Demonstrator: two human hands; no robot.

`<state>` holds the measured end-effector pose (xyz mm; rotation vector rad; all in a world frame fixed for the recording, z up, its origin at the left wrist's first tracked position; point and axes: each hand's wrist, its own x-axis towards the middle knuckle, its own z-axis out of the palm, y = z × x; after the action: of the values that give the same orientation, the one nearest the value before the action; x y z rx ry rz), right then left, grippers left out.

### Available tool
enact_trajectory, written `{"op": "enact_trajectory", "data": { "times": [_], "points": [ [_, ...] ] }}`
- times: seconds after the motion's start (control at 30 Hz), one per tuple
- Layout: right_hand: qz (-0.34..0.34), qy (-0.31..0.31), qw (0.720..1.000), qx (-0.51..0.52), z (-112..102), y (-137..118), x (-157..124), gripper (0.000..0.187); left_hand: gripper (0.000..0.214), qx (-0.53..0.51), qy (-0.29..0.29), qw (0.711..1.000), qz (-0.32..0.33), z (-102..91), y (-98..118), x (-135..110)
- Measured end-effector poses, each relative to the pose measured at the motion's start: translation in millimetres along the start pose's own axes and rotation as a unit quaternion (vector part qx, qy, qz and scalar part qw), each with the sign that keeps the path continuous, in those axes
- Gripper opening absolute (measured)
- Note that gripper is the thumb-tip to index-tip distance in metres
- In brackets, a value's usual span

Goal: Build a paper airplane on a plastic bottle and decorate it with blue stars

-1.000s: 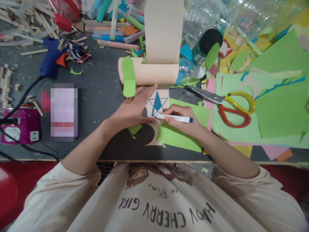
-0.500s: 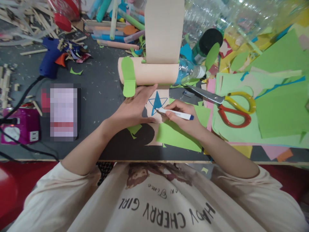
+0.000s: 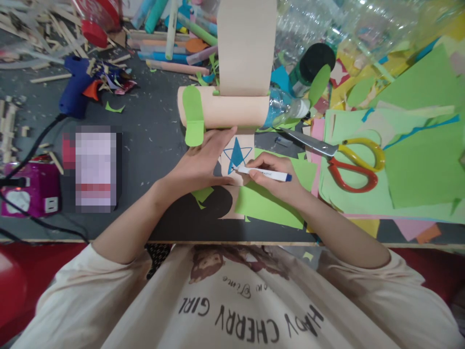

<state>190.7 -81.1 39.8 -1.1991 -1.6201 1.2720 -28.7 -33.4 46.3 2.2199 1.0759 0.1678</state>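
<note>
My right hand (image 3: pixel 274 177) is closed around a white marker (image 3: pixel 267 173) with a blue end. The marker's tip touches a star (image 3: pixel 237 154) outlined in blue on a peach paper flap (image 3: pixel 247 139); the star's middle and top point are filled in blue. Fingers outstretched, my left hand (image 3: pixel 203 162) lies flat against the flap's left side. Just above it is a plastic bottle (image 3: pixel 285 107) wrapped in peach paper, with a green paper strip (image 3: pixel 193 116) at its left end. Another peach paper panel (image 3: pixel 247 48) extends from the wrap toward the back.
Scissors (image 3: pixel 336 152) with yellow and red handles lie to the right on green paper sheets (image 3: pixel 417 179). At left are a blue glue gun (image 3: pixel 76 85), a blurred-out rectangular object (image 3: pixel 96 169) and a purple power box (image 3: pixel 32 191). Rolled paper tubes (image 3: pixel 174 55) and plastic bottles (image 3: pixel 348 29) crowd the back.
The marker tip has shifted very slightly left and down within the star's lower-left part. My left hand and the wrapped bottle stay put.
</note>
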Motion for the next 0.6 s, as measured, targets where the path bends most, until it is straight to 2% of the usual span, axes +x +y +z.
{"op": "enact_trajectory", "data": {
  "times": [0.43,0.6],
  "points": [
    [-0.010,-0.022,0.999,-0.021,-0.8,-1.7,-1.6,0.022,0.103,0.000,0.002,1.000,0.001,-1.5,1.9,0.9],
    [0.008,0.021,1.000,-0.007,1.0,-0.1,-0.7,0.024,0.100,0.003,-0.004,1.000,-0.012,-2.4,2.9,0.3]
  ]
}}
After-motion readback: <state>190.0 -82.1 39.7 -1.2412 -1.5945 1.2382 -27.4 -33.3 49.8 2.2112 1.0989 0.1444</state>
